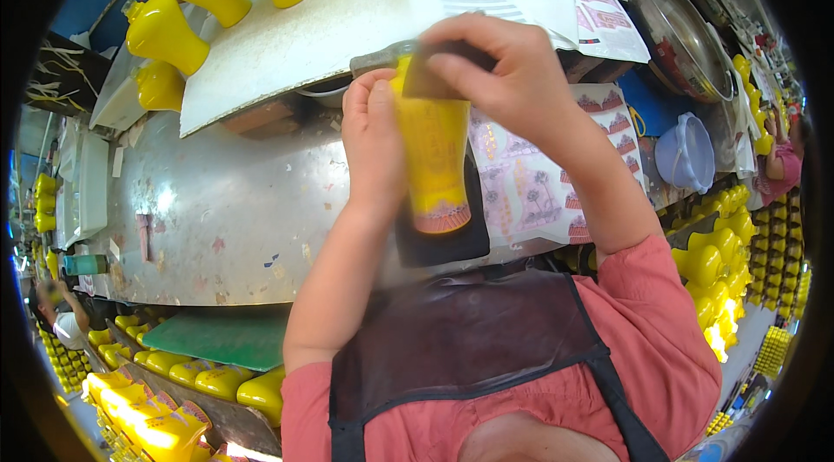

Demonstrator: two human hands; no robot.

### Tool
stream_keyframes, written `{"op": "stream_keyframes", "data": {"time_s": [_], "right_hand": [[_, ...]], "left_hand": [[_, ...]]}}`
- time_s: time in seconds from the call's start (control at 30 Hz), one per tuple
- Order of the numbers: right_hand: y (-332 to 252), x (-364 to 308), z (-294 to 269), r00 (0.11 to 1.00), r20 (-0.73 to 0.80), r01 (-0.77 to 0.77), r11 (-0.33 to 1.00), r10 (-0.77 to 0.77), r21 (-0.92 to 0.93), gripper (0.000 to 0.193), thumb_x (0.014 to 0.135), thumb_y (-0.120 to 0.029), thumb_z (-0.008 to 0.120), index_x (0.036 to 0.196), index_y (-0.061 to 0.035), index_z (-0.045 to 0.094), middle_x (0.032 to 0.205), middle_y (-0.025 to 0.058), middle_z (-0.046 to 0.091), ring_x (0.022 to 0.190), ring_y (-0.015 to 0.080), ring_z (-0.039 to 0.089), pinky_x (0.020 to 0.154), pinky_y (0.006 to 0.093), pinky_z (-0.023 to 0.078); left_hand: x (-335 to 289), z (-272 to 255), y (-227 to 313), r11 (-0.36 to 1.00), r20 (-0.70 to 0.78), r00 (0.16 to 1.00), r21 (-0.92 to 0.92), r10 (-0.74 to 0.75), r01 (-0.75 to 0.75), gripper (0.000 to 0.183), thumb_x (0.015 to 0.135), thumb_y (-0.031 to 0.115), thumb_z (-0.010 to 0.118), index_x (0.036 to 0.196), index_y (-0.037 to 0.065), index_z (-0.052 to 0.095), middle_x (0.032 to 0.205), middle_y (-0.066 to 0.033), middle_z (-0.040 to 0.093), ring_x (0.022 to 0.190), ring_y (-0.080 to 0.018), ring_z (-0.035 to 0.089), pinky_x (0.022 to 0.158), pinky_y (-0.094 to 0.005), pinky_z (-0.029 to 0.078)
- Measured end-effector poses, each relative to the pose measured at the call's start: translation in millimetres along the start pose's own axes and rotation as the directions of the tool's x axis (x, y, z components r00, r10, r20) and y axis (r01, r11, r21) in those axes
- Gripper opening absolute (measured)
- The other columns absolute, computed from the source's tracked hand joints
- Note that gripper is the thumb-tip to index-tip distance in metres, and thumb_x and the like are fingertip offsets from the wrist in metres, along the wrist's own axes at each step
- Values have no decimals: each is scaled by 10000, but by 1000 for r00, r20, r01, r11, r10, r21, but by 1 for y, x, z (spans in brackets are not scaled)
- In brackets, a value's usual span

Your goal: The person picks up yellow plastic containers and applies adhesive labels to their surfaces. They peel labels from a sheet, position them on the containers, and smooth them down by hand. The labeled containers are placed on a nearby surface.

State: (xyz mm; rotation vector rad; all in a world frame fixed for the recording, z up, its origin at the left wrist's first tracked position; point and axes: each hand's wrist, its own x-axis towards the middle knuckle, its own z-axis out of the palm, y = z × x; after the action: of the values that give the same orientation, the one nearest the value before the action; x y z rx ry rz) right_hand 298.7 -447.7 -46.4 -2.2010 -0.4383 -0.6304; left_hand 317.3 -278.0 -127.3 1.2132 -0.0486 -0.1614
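Observation:
A glossy yellow vase (pixel 439 154) lies on a black pad (pixel 445 247) at the front of the metal table, its flared base toward me. Pink scalloped decoration rings that base, and a faint pattern runs up the side. My left hand (pixel 373 136) is closed around the vase's left side near the neck, thumb on top. In my right hand (pixel 508 67) is a thin, dark, flat scraper (pixel 447 73), pinched between thumb and fingers and laid against the upper part of the vase. That hand partly hides the vase's shoulder.
Printed decal sheets (pixel 534 180) lie right of the vase. Several yellow vases (pixel 165 35) stand around a white board (pixel 295 36) at the far left. A lavender bucket (pixel 686 152) and a metal basin (pixel 678 23) are at right. A green board (pixel 221 336) sits below the table (pixel 217 227).

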Motion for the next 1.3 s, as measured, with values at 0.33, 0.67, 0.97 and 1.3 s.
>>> {"op": "stream_keyframes", "data": {"time_s": [0.33, 0.67, 0.97, 1.3], "right_hand": [[4, 18, 1, 998, 58, 7, 998, -3, -61, 213, 883, -126, 691, 1067, -22, 718, 938, 171, 726, 850, 333, 704, 773, 387, 562], [-8, 3, -3, 952, 86, 304, 872, -295, -384, 194, 842, -108, 682, 1032, -129, 717, 793, 81, 645, 756, 282, 685, 662, 367, 543], [-7, -33, 0, 830, 135, 548, 746, -541, -378, 266, 776, -168, 689, 1039, -200, 711, 720, 8, 533, 684, 208, 615, 585, 355, 496], [-32, -89, 28, 755, 183, 655, 735, -629, -178, 236, 721, -170, 671, 929, -69, 717, 722, 42, 577, 778, 240, 647, 680, 345, 546]], "left_hand": [[-10, 6, 14, 998, 56, 998, 68, -12, 8, 319, 1071, 202, 541, 1322, 6, 550, 1172, -81, 667, 1025, -145, 662, 913, -295, 547], [-11, 4, 21, 979, -1, 996, -185, -91, 89, 289, 1046, 185, 585, 1267, -1, 599, 1123, -74, 681, 968, -120, 653, 863, -264, 540], [-6, -7, 16, 972, 1, 995, -217, -97, 95, 259, 1049, 192, 616, 1201, -14, 660, 1144, -87, 703, 1044, -154, 665, 956, -296, 536], [-6, -10, 15, 983, -1, 998, -173, -69, 68, 285, 1081, 202, 544, 1222, -19, 656, 1159, -98, 705, 1052, -165, 664, 976, -326, 529]]}}
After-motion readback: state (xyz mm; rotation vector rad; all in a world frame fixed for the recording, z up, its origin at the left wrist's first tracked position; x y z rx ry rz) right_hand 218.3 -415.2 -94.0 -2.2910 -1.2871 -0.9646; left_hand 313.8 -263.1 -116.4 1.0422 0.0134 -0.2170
